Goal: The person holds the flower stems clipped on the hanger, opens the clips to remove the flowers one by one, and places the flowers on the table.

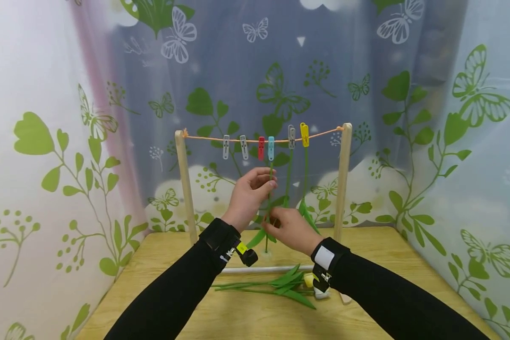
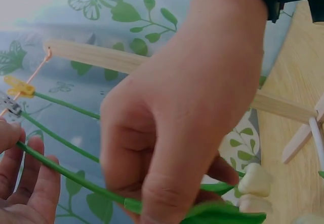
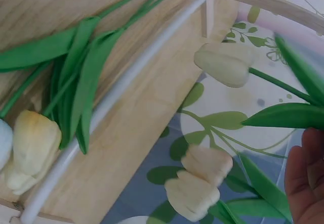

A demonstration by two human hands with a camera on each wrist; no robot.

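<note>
A tulip with a white bloom [image 3: 225,64] hangs head down on its green stem [image 1: 271,167] below the light blue clothespin [image 1: 271,148]. Lower on that stem, my right hand [image 1: 293,229] grips it between thumb and curled fingers, near the leaves [image 3: 286,115]. My left hand [image 1: 250,196] is higher up, just under the clothespin. Its thumb and relaxed fingers [image 2: 44,188] lie on either side of the stem, loosely bent. The thumb hides the stem's clipped end in the left wrist view.
Two other tulips hang from grey [image 1: 291,137] and yellow [image 1: 304,135] clothespins. A red clothespin [image 1: 261,148] and two pale ones [image 1: 226,147] hold nothing on the orange cord [image 1: 204,138]. Wooden posts [image 1: 344,179] carry the cord. More tulips [image 1: 280,283] lie by the white bar [image 1: 255,270].
</note>
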